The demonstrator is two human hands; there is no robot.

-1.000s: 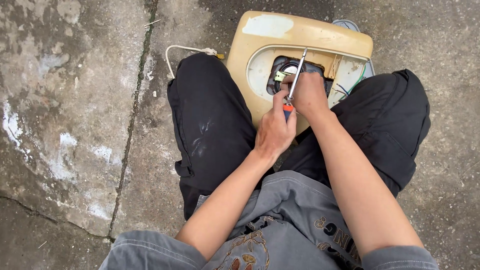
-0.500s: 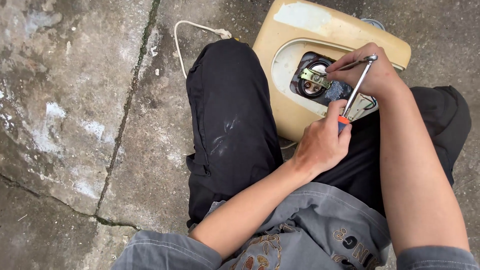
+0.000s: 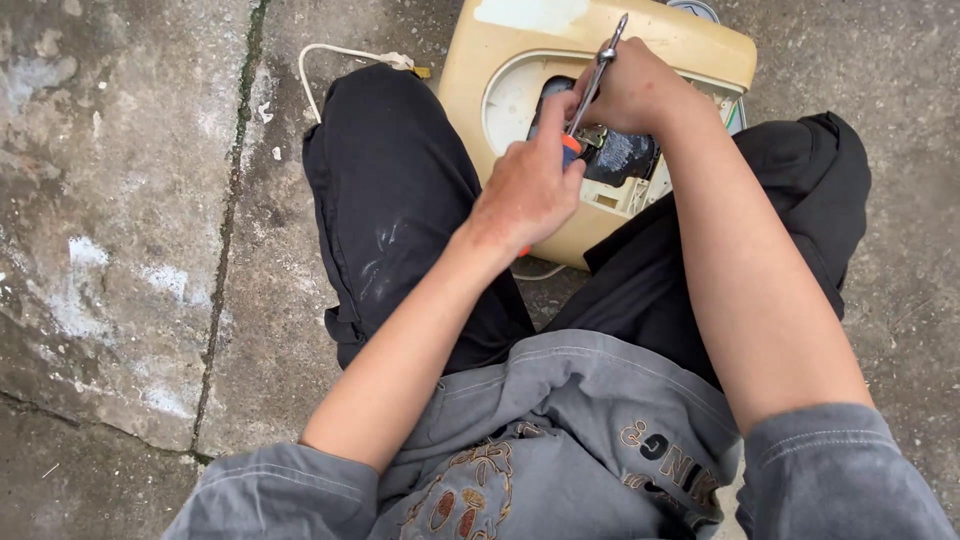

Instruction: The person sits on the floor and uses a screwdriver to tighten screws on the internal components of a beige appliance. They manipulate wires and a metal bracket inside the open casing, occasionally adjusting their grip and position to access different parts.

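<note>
From the head camera, two bare hands work over one yellowed plastic appliance housing (image 3: 500, 45) that lies on the concrete floor (image 3: 130, 200) between the person's knees. The left hand (image 3: 530, 190) has its fingers closed round the orange handle of one screwdriver (image 3: 597, 72), whose metal shaft slants up and away. The right hand (image 3: 640, 90) rests curled at the housing's round opening; what its fingers hold cannot be told. One white cord (image 3: 340, 52) trails behind the left knee.
</note>
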